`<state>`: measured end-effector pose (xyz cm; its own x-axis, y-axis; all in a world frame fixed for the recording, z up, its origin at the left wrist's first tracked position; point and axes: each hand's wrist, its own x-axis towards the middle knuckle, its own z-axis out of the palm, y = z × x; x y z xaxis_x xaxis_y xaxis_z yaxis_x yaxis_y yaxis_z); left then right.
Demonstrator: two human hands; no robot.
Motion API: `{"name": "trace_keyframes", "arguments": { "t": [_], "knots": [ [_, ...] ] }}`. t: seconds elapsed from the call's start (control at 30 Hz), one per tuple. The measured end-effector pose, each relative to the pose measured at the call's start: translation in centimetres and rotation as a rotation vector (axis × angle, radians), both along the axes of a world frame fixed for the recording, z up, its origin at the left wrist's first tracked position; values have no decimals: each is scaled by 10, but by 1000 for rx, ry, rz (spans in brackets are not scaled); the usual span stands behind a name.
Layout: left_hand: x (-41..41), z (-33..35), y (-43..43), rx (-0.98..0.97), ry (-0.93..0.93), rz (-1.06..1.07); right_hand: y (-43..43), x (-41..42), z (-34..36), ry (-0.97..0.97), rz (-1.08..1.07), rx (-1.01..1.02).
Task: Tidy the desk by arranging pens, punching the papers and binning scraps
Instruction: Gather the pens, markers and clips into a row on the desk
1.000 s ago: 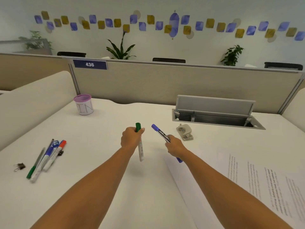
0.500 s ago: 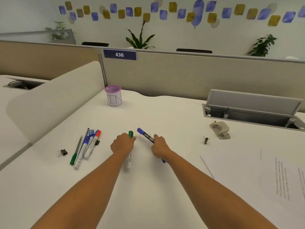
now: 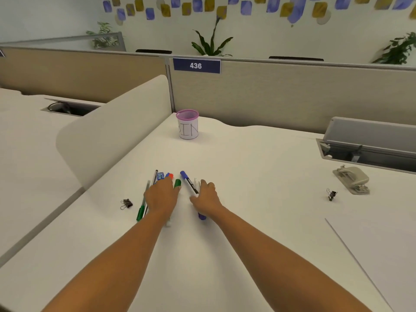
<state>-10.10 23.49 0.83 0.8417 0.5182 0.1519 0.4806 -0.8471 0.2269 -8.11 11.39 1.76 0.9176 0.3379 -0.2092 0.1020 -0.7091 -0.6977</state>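
Since the earlier frame both hands had travelled left to the pen row (image 3: 141, 210). Left hand (image 3: 162, 197) wrapped the green marker (image 3: 177, 183) against that row; right hand (image 3: 207, 197) pinched the blue marker (image 3: 189, 183) mid-barrel, just alongside. Judged light, rigid, smooth, roll-prone: hold mid-barrel, lay parallel; the bin cup (image 3: 188, 126) stood beyond.
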Motion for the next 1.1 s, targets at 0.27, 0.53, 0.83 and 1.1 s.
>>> {"name": "trace_keyframes", "arguments": {
  "t": [0.27,0.53,0.83,1.1],
  "knots": [
    [-21,-9,30,38,-152,-38,12,4,-6,-2,-20,94],
    [-34,-24,36,-102,5,-90,18,3,-12,-30,41,86],
    [-31,-12,5,-65,-36,-114,-2,3,-15,-158,85,21],
    [-18,-22,-67,-10,-30,-397,-98,15,-18,-415,-26,-244]
  ]
}}
